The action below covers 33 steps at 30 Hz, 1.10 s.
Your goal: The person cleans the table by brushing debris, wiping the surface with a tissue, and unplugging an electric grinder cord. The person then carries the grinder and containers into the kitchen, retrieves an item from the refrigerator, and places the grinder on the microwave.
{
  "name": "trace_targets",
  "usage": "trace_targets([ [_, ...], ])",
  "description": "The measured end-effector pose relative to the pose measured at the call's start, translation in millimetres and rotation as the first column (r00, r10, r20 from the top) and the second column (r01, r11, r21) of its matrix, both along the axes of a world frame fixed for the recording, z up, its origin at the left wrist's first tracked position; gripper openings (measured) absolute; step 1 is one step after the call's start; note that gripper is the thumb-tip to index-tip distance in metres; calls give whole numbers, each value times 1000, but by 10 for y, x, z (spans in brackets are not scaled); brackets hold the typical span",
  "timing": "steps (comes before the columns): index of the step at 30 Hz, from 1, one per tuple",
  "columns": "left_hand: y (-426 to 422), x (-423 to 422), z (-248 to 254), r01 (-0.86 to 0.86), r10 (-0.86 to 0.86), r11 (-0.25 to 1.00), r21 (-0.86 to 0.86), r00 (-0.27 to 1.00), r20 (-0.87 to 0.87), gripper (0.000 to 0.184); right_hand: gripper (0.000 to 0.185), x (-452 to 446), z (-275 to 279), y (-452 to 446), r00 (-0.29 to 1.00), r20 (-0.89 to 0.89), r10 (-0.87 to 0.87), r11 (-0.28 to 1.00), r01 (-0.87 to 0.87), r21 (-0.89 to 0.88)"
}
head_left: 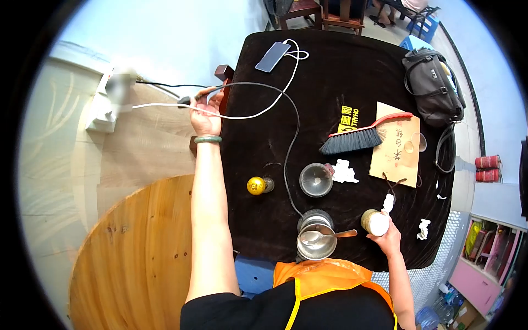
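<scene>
My left hand (205,116), stretched out past the table's left edge, is closed around a black power plug (185,102). A black cord (297,132) curves from there across the table to a small metal appliance (314,217). In front of that appliance, a metal bowl (317,250) has a spoon (324,236) lying across it. My right hand (388,237) grips a jar with a white lid (377,223) near the table's front right. Between the hands are a round lid or cup with a clear top (316,180) and a yellow-capped bottle (256,186).
A white power strip (104,107) stands left, with a white cable (242,117) leading to a phone (273,56). A brush (352,141) overlaps a brown envelope (388,159). A grey bag (434,88), crumpled tissues (345,171) and a round wooden surface (137,253) are around.
</scene>
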<state>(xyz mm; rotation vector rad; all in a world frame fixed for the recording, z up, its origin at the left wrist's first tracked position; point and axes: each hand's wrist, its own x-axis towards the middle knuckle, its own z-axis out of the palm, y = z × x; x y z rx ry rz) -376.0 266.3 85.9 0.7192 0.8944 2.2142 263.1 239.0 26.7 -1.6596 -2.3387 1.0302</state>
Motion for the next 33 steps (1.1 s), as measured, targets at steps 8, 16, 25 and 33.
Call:
trace_targets([
  [8, -236, 878, 281, -314, 318, 931, -187, 948, -10, 56, 95, 8, -10, 16, 1000, -2, 30, 998, -30, 48],
  [16, -46, 892, 268, -602, 600, 797, -46, 798, -57, 68, 95, 0, 4, 10, 1000, -5, 17, 1000, -17, 13],
  [25, -120, 483, 253, -67, 99, 859, -508, 995, 35, 5, 93, 12, -1, 2, 999, -44, 23, 998, -20, 59],
  [33, -504, 416, 1097, 55, -563, 162, -985, 825, -47, 44, 94, 20, 36, 8, 1000, 1, 26, 999, -26, 25],
])
